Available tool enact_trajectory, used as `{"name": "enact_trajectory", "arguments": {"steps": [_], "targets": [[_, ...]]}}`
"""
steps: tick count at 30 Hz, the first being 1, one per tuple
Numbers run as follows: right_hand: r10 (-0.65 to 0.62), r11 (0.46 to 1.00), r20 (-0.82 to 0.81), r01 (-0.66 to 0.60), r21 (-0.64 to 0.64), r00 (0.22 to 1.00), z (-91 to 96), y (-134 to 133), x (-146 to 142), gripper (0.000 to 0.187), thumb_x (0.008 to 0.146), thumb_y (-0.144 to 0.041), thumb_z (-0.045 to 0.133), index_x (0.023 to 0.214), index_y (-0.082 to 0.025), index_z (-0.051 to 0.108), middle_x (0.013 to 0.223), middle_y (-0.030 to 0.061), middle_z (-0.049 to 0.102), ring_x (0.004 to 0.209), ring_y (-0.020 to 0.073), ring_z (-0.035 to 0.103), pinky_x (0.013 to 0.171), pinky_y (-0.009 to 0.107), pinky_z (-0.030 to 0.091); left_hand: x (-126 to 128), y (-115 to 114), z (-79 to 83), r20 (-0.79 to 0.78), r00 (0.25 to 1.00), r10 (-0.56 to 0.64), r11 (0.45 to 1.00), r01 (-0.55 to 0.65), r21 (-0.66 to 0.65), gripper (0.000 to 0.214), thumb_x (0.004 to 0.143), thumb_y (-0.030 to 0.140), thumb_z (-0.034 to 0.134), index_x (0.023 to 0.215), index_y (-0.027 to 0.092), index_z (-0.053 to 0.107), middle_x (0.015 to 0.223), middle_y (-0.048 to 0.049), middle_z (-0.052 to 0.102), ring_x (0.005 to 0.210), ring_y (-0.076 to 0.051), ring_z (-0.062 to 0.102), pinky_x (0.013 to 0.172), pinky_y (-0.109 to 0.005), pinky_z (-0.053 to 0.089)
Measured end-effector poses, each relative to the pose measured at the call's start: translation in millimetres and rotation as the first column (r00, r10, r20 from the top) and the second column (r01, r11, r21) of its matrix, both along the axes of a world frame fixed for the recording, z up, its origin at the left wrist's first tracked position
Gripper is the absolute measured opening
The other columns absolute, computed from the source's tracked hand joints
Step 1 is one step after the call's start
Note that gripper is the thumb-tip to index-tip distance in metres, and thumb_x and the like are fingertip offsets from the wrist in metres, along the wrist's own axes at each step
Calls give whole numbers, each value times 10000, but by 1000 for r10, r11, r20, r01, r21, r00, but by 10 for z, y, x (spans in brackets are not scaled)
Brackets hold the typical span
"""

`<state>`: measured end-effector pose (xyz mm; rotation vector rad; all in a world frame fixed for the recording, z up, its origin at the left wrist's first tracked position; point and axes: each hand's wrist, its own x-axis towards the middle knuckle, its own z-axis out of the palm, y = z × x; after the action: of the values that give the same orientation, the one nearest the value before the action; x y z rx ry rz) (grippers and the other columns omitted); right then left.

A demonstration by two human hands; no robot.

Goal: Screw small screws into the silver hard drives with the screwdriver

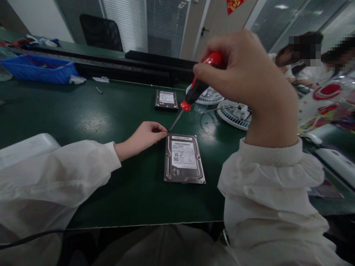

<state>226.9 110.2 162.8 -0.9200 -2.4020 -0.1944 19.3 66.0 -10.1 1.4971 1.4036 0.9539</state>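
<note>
Right hand (235,70) curls round a red-and-black screwdriver (197,88); left hand (145,138) bunches by its tip, grip unclear, beside the hard disk drive (184,159) just below centre. Slanted, the tip could slip into fingers

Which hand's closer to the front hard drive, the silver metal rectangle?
Left. The left hand is at the hard drive, by its far left corner; the right hand is raised higher, gripping a red-and-black screwdriver.

No word can be read surely. On the near hard disk drive (184,159), a white label (186,154) shows a barcode and small print; the far hard disk drive (166,100) also has 1 unreadable label (166,97).
</note>
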Motion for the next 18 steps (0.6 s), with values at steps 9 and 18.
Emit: {"name": "enact_trajectory", "arguments": {"steps": [9, 18], "targets": [[10, 1000, 10, -10, -15, 1000, -4, 14, 12, 211, 835, -404, 564, 716, -247, 489, 697, 30, 480, 665, 173, 392, 726, 387, 332, -1, 2, -1, 5, 1000, -3, 1000, 3, -1, 199, 845, 364, 717, 918, 182, 752, 888, -44, 722, 755, -167, 615, 657, -314, 474], [90, 996, 41, -90, -16, 995, -10, 31, 31, 83, 810, -268, 553, 892, -266, 541, 964, 48, 623, 819, 199, 482, 783, 381, 348, -2, -8, 20, -6, 1000, 2, 1000, -2, -13, 210, 845, 368, 715, 933, 180, 752, 911, -48, 729, 768, -172, 620, 664, -312, 480]]}}
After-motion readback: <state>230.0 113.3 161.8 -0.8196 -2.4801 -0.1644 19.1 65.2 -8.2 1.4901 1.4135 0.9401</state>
